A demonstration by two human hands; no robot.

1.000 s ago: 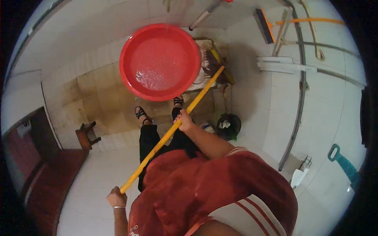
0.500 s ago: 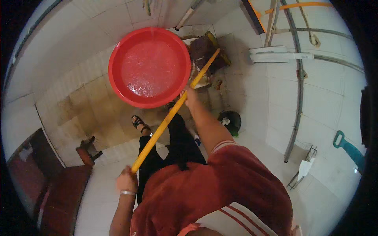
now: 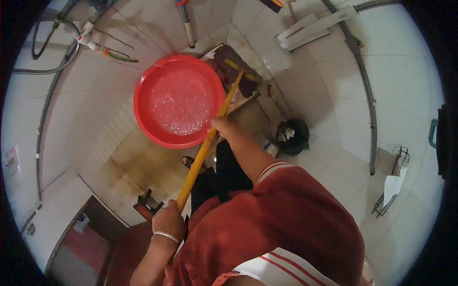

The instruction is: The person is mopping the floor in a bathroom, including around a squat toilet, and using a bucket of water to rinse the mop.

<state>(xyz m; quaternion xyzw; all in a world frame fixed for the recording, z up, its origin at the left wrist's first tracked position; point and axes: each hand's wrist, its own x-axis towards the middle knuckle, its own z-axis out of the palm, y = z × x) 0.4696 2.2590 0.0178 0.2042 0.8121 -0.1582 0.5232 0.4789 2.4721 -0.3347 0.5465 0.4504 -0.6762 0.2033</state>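
A long yellow-handled mop (image 3: 199, 161) slants from my waist up to the far right. My left hand (image 3: 168, 222) is wrapped round the handle's near end, and my right hand (image 3: 222, 127) grips it farther along, close to the basin's rim. At the far end a yellow crosspiece lies on the dark brown mop head (image 3: 245, 85), which rests on a low pale-edged surface near the wall. Left of it stands a large red basin (image 3: 143, 119) holding rippling, foamy water. The handle passes just over the basin's right edge.
A black bin (image 3: 296, 138) with litter stands to the right, a bottle (image 3: 270, 148) beside it. A small dark stool (image 3: 147, 206) sits at the left. Pipes with a tap (image 3: 87, 39) run along the left wall; a wire rack (image 3: 396, 178) hangs on the right wall.
The view has shifted, bringing the tap and more of the left wall in. Both hands keep hold of the handle, and the mop head now lies flatter and better in view.
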